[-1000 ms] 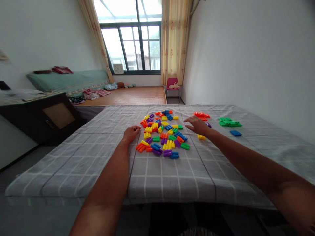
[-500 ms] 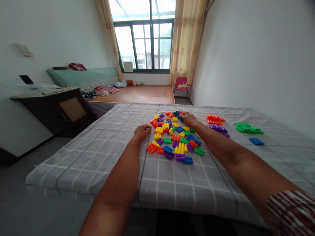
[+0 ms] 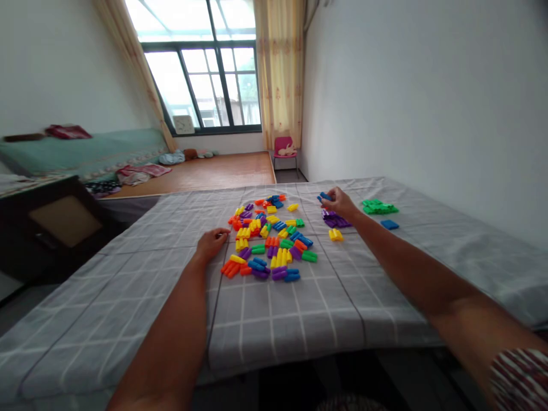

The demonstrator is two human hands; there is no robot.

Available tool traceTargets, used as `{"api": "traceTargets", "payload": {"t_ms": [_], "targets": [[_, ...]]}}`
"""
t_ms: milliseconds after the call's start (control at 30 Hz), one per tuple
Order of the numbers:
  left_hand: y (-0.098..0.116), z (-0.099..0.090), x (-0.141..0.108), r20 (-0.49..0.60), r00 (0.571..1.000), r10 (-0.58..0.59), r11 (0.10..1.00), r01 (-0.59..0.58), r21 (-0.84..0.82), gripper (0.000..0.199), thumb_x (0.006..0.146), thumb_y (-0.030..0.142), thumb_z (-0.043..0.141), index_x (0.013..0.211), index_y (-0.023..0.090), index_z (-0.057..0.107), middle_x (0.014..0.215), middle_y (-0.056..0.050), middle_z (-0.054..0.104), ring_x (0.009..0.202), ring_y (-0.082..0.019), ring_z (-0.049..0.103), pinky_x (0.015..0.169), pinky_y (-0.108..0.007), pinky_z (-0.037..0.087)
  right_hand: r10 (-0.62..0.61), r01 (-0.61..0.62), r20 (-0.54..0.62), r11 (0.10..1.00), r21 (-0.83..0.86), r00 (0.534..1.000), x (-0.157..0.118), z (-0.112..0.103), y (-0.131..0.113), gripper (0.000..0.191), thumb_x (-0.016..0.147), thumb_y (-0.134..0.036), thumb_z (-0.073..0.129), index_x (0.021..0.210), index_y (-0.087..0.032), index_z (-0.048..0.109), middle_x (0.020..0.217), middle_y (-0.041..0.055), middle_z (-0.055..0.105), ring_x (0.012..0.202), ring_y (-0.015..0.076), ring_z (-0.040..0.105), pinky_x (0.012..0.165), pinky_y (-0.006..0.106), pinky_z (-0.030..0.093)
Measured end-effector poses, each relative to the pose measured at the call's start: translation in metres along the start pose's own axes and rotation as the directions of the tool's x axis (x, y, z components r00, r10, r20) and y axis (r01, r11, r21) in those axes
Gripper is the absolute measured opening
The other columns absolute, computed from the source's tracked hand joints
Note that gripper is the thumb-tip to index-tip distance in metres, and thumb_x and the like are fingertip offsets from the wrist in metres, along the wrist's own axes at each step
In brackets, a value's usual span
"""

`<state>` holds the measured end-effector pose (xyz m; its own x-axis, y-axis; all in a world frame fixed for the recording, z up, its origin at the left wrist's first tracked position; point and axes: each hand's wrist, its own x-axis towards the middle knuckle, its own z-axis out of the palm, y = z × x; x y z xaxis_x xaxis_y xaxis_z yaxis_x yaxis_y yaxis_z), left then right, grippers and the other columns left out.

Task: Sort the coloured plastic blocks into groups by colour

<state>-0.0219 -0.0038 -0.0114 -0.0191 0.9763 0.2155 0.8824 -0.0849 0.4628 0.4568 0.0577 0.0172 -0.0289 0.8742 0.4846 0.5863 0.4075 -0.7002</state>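
Note:
A loose pile of plastic building pieces (image 3: 274,242), made of joined tubes in yellow, orange, purple, green and blue, lies on the checked cloth. My right hand (image 3: 342,202) is right of the pile's far end, raised a little, its fingers pinching a blue building piece (image 3: 324,196). Just below that hand is a cluster of purple pieces (image 3: 336,219), with a yellow piece (image 3: 335,234) nearer to me. My left hand (image 3: 212,242) rests at the pile's left edge with curled fingers, close to orange pieces; whatever they may hold is hidden.
Green pieces (image 3: 379,206) and a flat blue piece (image 3: 389,225) lie farther right on the grey cloth (image 3: 274,314). Beyond the table stand a low bed (image 3: 222,171) and a pink chair (image 3: 283,145). A dark cabinet (image 3: 55,222) is at left.
My right hand has moved right from the pile's far end, carrying a blue piece toward the sorted clusters. The view has turned right. My left hand stays beside the pile.

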Motion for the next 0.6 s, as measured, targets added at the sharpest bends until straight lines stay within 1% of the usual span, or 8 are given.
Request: {"api": "traceTargets", "payload": {"t_ms": [67,133,200,267,333,400,500,600], "targets": [[-0.001,-0.001,0.002,-0.003,1.000,0.002,1.000,-0.002,0.021,0.038,0.081,0.039,0.049,0.105,0.022,0.072,0.093,-0.003,0.074,0.082,-0.019,0.065,0.067,-0.025,0.045,0.115,-0.123,-0.127,0.991,-0.055,0.985,-0.012,-0.049,0.031,0.047,0.073,-0.051,0.066,0.106,-0.020,0.052,0.088,0.0048,0.068,0.067,0.0166,0.064,0.061,0.031,0.053],[0.000,-0.002,0.003,0.000,1.000,-0.003,0.999,0.003,0.037,0.040,0.081,0.041,0.048,0.106,0.022,0.072,0.092,-0.003,0.074,0.082,-0.019,0.066,0.066,-0.025,0.045,0.172,-0.239,-0.267,0.940,-0.244,0.948,-0.028,-0.098,0.063,0.039,0.074,-0.044,0.063,0.103,-0.019,0.057,0.093,0.0077,0.069,0.076,0.0197,0.066,0.068,0.033,0.053],[0.000,-0.003,0.004,0.008,1.000,-0.010,0.999,0.010,0.052,0.041,0.080,0.042,0.047,0.106,0.022,0.072,0.091,-0.004,0.074,0.082,-0.020,0.066,0.065,-0.025,0.045,0.185,-0.346,-0.359,0.815,-0.464,0.915,-0.047,-0.139,0.092,0.030,0.073,-0.036,0.061,0.098,-0.019,0.062,0.097,0.0093,0.070,0.085,0.0228,0.066,0.075,0.034,0.052],[0.001,-0.005,0.004,0.017,1.000,-0.015,0.998,0.014,0.065,0.043,0.080,0.043,0.047,0.107,0.021,0.072,0.090,-0.004,0.074,0.082,-0.020,0.066,0.065,-0.026,0.046,0.227,-0.430,-0.386,0.678,-0.596,0.894,-0.067,-0.167,0.116,0.030,0.073,-0.032,0.059,0.100,-0.020,0.065,0.097,0.0095,0.071,0.085,0.0240,0.066,0.074,0.034,0.051],[0.002,-0.006,0.004,0.021,1.000,-0.019,0.998,0.018,0.064,0.044,0.079,0.043,0.047,0.108,0.021,0.071,0.090,-0.004,0.074,0.083,-0.020,0.066,0.066,-0.026,0.046,0.285,-0.461,-0.363,0.587,-0.666,0.887,-0.085,-0.179,0.133,0.035,0.074,-0.030,0.059,0.106,-0.021,0.066,0.098,0.0096,0.072,0.084,0.0248,0.067,0.073,0.034,0.051],[0.002,-0.007,0.003,0.021,0.999,-0.026,0.998,0.025,0.059,0.044,0.079,0.044,0.047,0.108,0.022,0.071,0.092,-0.004,0.074,0.084,-0.020,0.066,0.068,-0.026,0.047,0.321,-0.452,-0.320,0.562,-0.693,0.891,-0.097,-0.181,0.144,0.041,0.073,-0.028,0.059,0.113,-0.022,0.066,0.102,0.0094,0.072,0.089,0.0257,0.067,0.075,0.034,0.051],[0.003,-0.008,0.001,0.022,0.999,-0.023,0.998,0.022,0.055,0.044,0.080,0.045,0.047,0.108,0.021,0.070,0.096,-0.004,0.074,0.085,-0.020,0.066,0.071,-0.026,0.048,0.340,-0.411,-0.239,0.647,-0.642,0.910,-0.103,-0.178,0.150,0.048,0.068,-0.021,0.059,0.117,-0.022,0.066,0.111,0.0089,0.070,0.100,0.0251,0.065,0.083,0.032,0.051],[0.004,-0.010,0.000,0.013,1.000,-0.021,0.997,0.020,0.077,0.043,0.079,0.045,0.047,0.107,0.022,0.071,0.095,-0.004,0.074,0.086,-0.021,0.067,0.071,-0.027,0.049,0.380,-0.421,-0.188,0.756,-0.502,0.906,-0.101,-0.181,0.147,0.053,0.065,-0.016,0.059,0.117,-0.018,0.066,0.116,0.0107,0.069,0.103,0.0238,0.065,0.086,0.031,0.051]]}}
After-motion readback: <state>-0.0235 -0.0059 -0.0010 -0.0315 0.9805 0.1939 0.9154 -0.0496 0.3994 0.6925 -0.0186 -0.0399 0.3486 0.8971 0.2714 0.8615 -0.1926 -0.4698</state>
